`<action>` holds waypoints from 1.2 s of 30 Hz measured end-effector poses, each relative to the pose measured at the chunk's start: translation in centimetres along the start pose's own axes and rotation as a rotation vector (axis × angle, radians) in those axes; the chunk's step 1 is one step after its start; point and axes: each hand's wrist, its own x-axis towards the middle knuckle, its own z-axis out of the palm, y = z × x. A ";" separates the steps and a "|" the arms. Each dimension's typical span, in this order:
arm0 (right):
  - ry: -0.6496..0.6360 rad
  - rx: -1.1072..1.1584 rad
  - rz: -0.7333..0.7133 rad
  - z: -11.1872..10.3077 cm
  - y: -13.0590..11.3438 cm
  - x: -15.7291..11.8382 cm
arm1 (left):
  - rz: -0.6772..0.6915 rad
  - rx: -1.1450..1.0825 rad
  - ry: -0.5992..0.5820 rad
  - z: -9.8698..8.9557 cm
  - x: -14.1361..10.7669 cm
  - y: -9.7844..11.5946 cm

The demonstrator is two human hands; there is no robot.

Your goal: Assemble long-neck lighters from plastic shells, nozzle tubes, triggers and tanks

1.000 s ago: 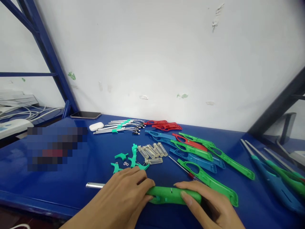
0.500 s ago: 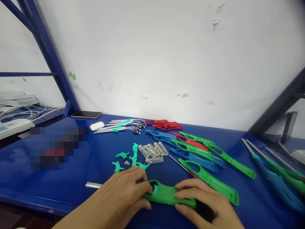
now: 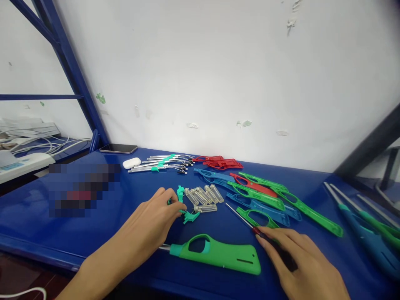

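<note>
My left hand (image 3: 164,204) reaches over the teal plastic trigger pieces (image 3: 190,216), its fingertips pinched low among them. Whatever they hold, if anything, is hidden. My right hand (image 3: 301,258) is wrapped around the dark handle of a screwdriver (image 3: 239,215), whose thin shaft points away to the upper left. Between my hands a green gas lighter (image 3: 225,252) lies flat near the front edge, a teal trigger in its finger loop. My left forearm covers most of its metal tube. A green shell half (image 3: 258,218) lies partly under my right hand.
Clear fuel tanks (image 3: 204,208) lie just beyond the trigger pieces. Red, blue and green shell halves (image 3: 259,202) spread to the right. Metal tubes with wires (image 3: 165,162), a white case (image 3: 131,163) and a phone (image 3: 118,148) sit at the back. Several lighters (image 3: 359,225) lie far right.
Both hands have let go of the green lighter, which now lies on the table. My left hand moved up to the trigger pieces. My right hand moved right, with the screwdriver handle still in it.
</note>
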 end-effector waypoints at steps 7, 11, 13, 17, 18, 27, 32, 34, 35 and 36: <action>0.008 0.017 -0.056 -0.1 0.4 -0.8 | 0.005 0.012 -0.016 -0.6 0.2 0.5; 0.065 0.033 -0.068 -0.3 -0.1 -0.6 | 0.008 0.030 -0.020 -1.0 0.2 0.2; 0.082 0.037 -0.064 -0.5 -0.4 -0.3 | 0.003 0.045 -0.014 -1.0 0.3 0.1; 0.095 0.031 -0.049 -0.6 -0.7 0.1 | -0.017 0.084 0.004 -0.6 0.6 0.1; 0.094 0.030 -0.048 -0.6 -0.7 0.1 | -0.020 0.094 0.004 -0.5 0.7 0.2; 0.059 0.058 -0.010 -0.6 -0.8 -0.2 | -0.065 0.146 0.005 -0.3 0.6 0.0; -0.006 0.078 0.025 -0.3 -0.2 -0.8 | -0.062 0.160 0.008 -0.1 1.0 -0.1; -0.006 0.089 0.046 -0.2 -0.1 -1.2 | -0.053 0.164 0.012 0.1 1.1 0.0; -0.008 0.093 0.059 -0.2 0.0 -1.3 | -0.049 0.164 0.018 0.1 1.1 0.0; -0.006 0.098 0.076 -0.2 0.0 -1.4 | -0.047 0.162 0.027 0.1 1.2 0.1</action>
